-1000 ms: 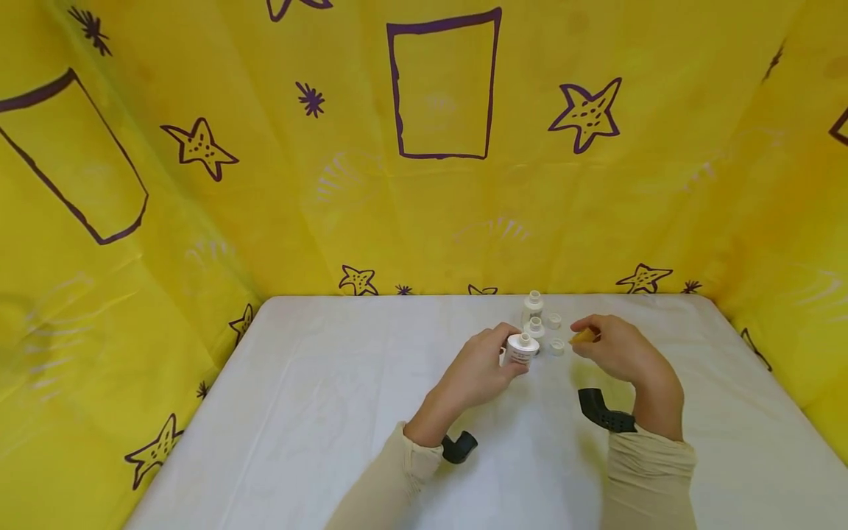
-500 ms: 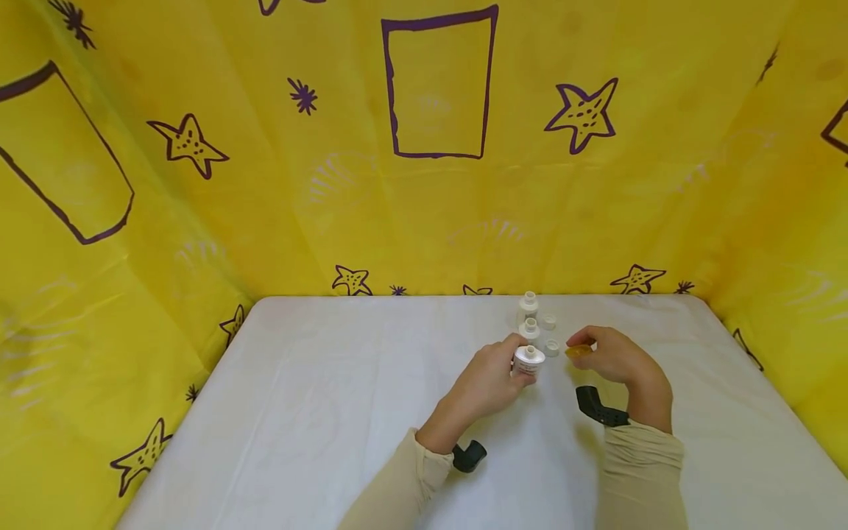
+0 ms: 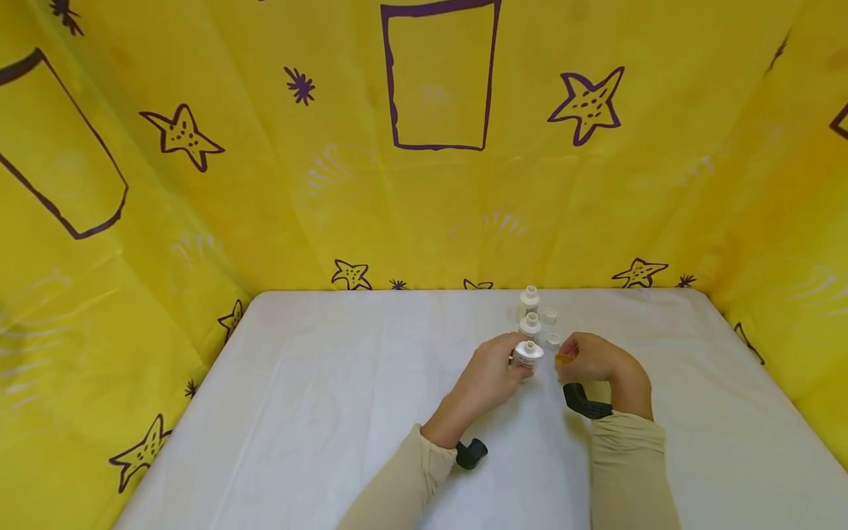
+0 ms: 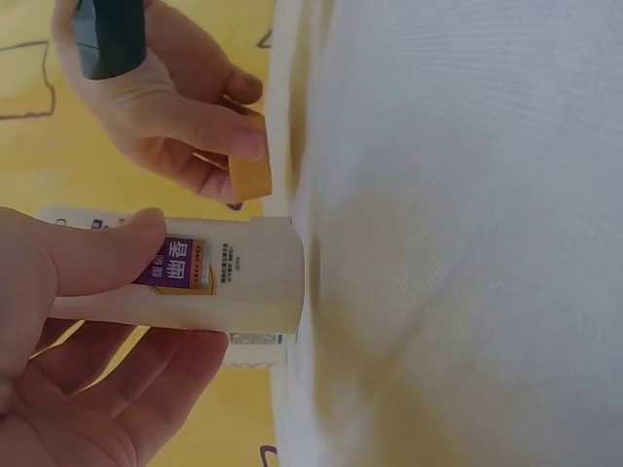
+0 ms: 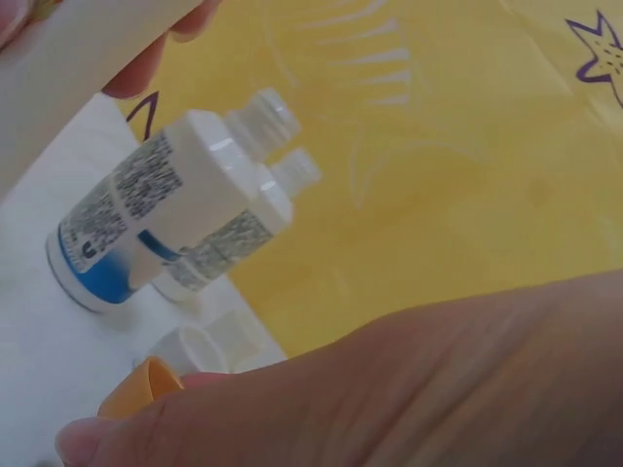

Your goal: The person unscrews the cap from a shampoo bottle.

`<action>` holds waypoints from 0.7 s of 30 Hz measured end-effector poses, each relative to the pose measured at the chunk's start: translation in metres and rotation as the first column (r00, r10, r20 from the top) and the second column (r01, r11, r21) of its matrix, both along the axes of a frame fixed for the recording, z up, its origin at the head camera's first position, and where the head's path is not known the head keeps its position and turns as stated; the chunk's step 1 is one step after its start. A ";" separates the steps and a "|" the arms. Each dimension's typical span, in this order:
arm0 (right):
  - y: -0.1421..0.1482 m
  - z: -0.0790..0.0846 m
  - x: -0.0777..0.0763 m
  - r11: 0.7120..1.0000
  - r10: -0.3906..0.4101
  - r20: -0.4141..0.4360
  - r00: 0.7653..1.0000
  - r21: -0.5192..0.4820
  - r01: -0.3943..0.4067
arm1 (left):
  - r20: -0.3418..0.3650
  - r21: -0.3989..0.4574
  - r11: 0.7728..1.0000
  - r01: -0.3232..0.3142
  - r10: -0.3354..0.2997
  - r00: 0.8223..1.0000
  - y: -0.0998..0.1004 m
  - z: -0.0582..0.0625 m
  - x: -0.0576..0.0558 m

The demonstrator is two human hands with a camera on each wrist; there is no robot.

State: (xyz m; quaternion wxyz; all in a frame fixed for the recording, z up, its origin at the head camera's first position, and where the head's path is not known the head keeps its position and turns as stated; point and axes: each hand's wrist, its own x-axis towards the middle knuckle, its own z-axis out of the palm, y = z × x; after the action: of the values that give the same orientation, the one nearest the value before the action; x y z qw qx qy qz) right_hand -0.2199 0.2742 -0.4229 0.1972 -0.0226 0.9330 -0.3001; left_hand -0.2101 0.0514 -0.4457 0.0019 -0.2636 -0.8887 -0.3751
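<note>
My left hand (image 3: 486, 374) grips an uncapped white bottle (image 3: 528, 355) around its body, thumb on one side and fingers on the other. In the left wrist view, the bottle's purple label (image 4: 180, 263) faces the camera, and its base is right at the white tabletop. To its right, my right hand (image 3: 596, 361) pinches an orange-yellow cap (image 3: 564, 359) between thumb and fingers, low over the table. The hollow side of the cap (image 5: 141, 387) shows in the right wrist view. Beyond the held bottle stand two more uncapped white bottles, a nearer one (image 3: 530, 327) and a farther one (image 3: 528, 302).
Two whitish caps, one nearer (image 3: 552, 341) and one farther (image 3: 549, 316), lie right of the standing bottles. A white cloth covers the table (image 3: 318, 397). Yellow curtains (image 3: 437, 213) with purple drawings hang around it. Dark wrist mounts stick out from both sleeves.
My right hand has come left and nearer the body with the cap, which has turned in the fingers. The held bottle has shifted slightly right and nearer, away from the standing bottles.
</note>
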 end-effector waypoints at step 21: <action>-0.005 -0.010 -0.007 0.994 0.107 0.035 0.994 -0.011 -0.107 | 0.048 0.001 1.000 -0.024 0.024 0.999 -0.002 -0.001 -0.004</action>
State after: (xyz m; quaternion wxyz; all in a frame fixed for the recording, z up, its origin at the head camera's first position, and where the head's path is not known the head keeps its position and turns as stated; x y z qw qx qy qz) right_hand -0.2274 0.2693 -0.4327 0.2296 -0.0680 0.9254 -0.2938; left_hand -0.2138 0.0498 -0.4472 -0.0149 -0.2440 -0.8913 -0.3819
